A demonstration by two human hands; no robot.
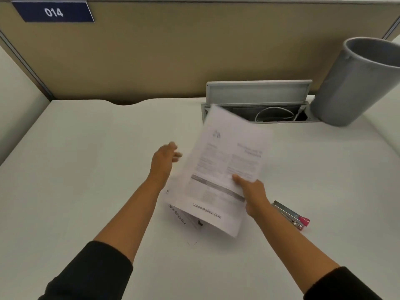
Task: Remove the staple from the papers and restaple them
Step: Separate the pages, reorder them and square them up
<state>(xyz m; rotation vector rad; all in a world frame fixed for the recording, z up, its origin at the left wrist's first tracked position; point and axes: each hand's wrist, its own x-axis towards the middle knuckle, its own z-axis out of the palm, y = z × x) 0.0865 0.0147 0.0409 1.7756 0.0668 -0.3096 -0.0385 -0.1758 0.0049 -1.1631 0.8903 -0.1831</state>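
Observation:
My right hand (252,192) grips a printed white sheet (225,165) by its right edge and holds it tilted above the desk; the sheet is blurred. Under it, more printed papers (179,215) lie on the white desk (86,169), with a small dark mark near their lower corner. My left hand (164,158) hovers just left of the lifted sheet, fingers apart, holding nothing. A silver stapler with a pink end (291,215) lies on the desk to the right of my right wrist.
A grey waste bin (350,83) stands at the back right. Beside it an open cable hatch (259,109) with a raised lid shows a white cable. A beige partition with a "014" label (54,11) closes the back.

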